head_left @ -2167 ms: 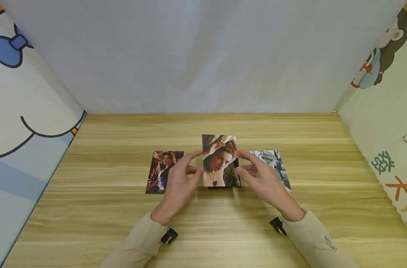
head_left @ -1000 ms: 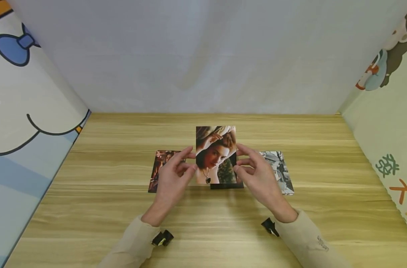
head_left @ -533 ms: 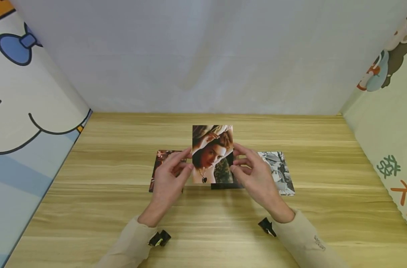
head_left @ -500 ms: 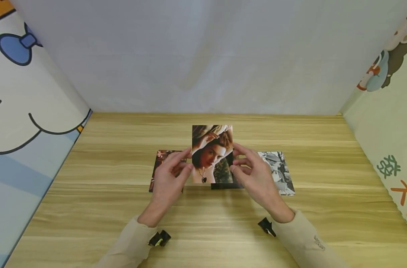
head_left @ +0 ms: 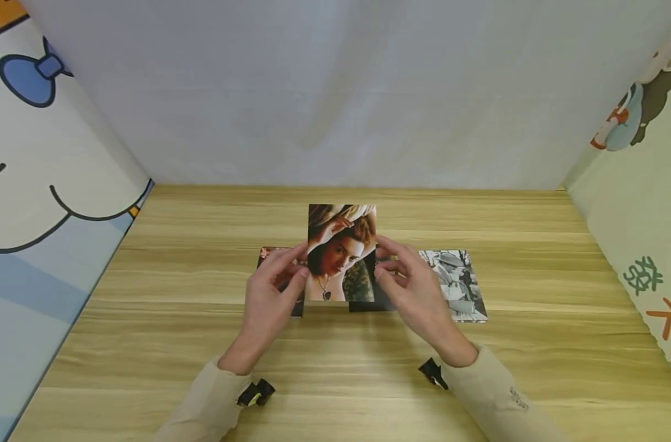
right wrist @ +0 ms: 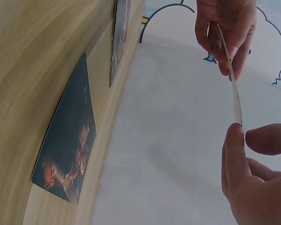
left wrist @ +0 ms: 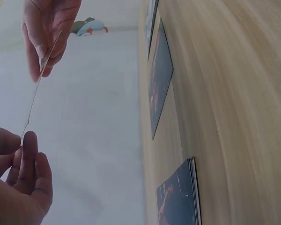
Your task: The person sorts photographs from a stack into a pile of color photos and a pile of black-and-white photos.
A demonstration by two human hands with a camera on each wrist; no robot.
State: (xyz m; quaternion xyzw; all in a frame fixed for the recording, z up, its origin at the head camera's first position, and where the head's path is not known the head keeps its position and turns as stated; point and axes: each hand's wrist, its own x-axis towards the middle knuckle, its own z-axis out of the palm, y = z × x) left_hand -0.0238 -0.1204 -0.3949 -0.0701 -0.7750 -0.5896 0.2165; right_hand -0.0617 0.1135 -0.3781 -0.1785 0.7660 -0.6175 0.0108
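Held up above the table is a colour photo card (head_left: 341, 255) of a person with a raised arm and a dark pendant. My left hand (head_left: 271, 291) pinches its left edge between thumb and fingers; my right hand (head_left: 415, 291) pinches the right edge. Both wrist views show the photo card (left wrist: 34, 101) edge-on as a thin sheet, well off the tabletop. Below it lies a dark photo card (right wrist: 68, 136) with small figures, mostly covered in the head view. A black-and-white photo card (head_left: 455, 285) lies at the right, and another colour photo card (head_left: 298, 307) is partly hidden behind my left hand.
The wood-grain table (head_left: 335, 380) meets a pale cloth wall (head_left: 335, 92) at the back. Cartoon-printed panels (head_left: 31, 196) stand at the left and right. In the left wrist view, the nearest pile (left wrist: 180, 197) shows several stacked edges.
The held photo card has risen off the dark card and shifted left, carried by both hands. More of the black-and-white card now shows; the left colour card is more covered.
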